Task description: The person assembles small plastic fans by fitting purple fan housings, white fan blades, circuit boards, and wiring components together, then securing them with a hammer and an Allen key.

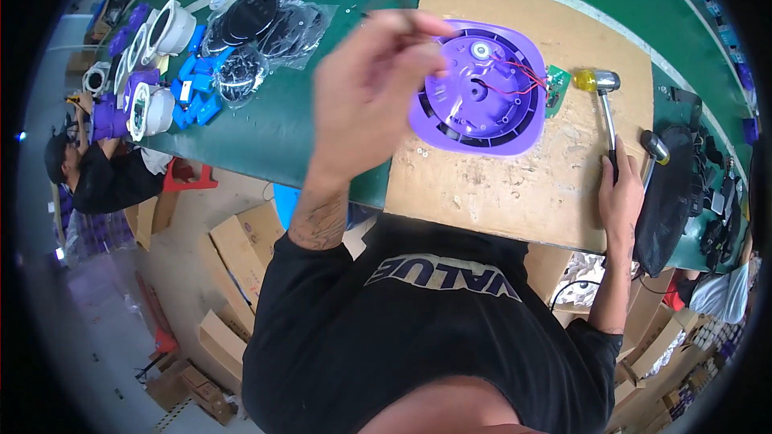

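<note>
A purple plastic housing (pixel 458 100), round inside a square rim, lies on a cardboard sheet (pixel 490 193). Red wires run from it to a green circuit board (pixel 557 90) at its right edge. My left hand (pixel 366 92) is raised by the housing's left side, blurred, its fingers pinched together. A dark smear shows above those fingers; what they hold is unclear. My right hand (pixel 622 197) grips the black handle of a hammer (pixel 605 108) with a yellow and metal head. The hammer head rests near the board, apart from the housing.
A second mallet (pixel 655 147) and a black mesh bag (pixel 669 201) lie at the right. On the green table (pixel 265 128) to the left are bagged black discs (pixel 249 18), blue blocks (pixel 195 84) and white rings (pixel 151 110). A co-worker (pixel 104 165) sits far left.
</note>
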Available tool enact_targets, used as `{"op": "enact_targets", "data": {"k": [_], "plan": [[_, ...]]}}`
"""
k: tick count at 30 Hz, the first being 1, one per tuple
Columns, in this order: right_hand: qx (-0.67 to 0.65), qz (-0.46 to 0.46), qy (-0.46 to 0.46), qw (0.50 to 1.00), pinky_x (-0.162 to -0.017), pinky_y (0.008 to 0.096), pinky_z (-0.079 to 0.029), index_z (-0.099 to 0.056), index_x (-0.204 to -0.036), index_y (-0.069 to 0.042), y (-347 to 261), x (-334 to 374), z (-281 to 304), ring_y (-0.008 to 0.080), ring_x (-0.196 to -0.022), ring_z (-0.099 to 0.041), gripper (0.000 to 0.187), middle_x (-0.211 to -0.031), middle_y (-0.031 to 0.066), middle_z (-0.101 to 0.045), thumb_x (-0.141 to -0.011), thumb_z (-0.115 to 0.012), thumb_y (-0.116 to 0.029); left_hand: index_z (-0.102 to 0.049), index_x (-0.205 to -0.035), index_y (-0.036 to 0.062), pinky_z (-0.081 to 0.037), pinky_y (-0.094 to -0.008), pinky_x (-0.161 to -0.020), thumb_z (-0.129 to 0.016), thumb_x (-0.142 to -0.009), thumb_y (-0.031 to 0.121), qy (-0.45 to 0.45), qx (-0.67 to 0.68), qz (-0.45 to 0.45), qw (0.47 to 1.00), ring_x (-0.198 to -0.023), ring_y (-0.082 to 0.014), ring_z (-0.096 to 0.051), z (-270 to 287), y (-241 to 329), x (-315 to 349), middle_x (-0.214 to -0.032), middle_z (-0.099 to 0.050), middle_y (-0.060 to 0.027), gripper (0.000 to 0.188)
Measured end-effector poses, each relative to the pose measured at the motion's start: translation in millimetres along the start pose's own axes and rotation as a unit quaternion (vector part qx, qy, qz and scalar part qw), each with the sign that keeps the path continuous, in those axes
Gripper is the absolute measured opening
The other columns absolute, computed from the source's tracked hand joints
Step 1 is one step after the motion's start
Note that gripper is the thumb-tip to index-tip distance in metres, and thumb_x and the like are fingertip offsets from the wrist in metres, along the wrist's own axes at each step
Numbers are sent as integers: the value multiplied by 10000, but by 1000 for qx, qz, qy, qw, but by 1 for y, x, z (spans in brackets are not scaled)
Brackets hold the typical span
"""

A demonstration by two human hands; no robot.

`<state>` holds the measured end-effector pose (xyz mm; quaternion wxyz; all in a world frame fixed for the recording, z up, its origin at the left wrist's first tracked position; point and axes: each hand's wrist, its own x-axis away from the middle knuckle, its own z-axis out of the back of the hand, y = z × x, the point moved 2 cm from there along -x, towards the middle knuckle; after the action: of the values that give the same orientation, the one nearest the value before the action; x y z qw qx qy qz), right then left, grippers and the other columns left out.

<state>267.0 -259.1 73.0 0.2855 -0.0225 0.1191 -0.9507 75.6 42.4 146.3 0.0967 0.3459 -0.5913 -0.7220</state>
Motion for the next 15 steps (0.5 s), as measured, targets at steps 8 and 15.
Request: {"op": "enact_targets", "data": {"k": [8, 15], "plan": [[-68, 332, 50, 939, -922, 458, -458, -545, -1309, -3, -81, 0, 21, 366, -1097, -565, 567, -1205, 207, -577, -844, -716, -280, -675, -1102, 9, -488, -279, -620, -679, -879, 68, 78, -318, 243, 913, -682, -102, -616, 82, -64, 41, -734, -647, -42, 231], [-123, 481, 27, 868, -904, 450, -465, -706, -1062, -46, -141, -8, 10, 267, -996, -624, 390, -1063, 121, -657, -821, -716, -352, -690, -1059, 24, -499, -328, -656, -705, -834, 62, 66, -438, 248, 862, -711, -230, -650, 74, -91, 43, -833, -682, -134, 229]]}}
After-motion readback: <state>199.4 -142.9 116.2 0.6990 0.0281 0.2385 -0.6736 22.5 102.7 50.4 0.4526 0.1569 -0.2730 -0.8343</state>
